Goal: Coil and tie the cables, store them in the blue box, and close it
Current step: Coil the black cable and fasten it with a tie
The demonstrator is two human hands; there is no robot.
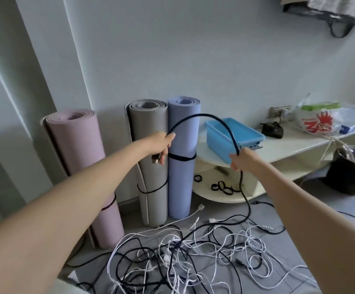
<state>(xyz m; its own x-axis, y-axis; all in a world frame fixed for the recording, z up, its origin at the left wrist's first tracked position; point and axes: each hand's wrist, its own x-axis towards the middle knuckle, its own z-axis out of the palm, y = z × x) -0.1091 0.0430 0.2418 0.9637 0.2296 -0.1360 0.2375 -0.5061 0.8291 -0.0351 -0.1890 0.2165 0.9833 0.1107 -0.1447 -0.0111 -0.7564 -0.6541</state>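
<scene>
Fingers (170,138) of the left hand (160,145) clenched one end of the black cable (204,115), its plug poking out below; the right hand (241,159) gripped it farther along, an arch rising between both. 3 rolled mats (151,166) stood against the wall. The open blue box (233,134) sat at the desk's (282,149) left edge. Tangled cables (183,257) covered the floor. Black ties (222,186) lay on the lower shelf.

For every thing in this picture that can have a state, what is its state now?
left hand: shut on black cable
right hand: shut on black cable
black cable: arched between both hands, its rest trailing to the floor
blue box: open, on the shelf
cable pile: tangled, uncoiled
yoga mats: rolled, upright
</scene>
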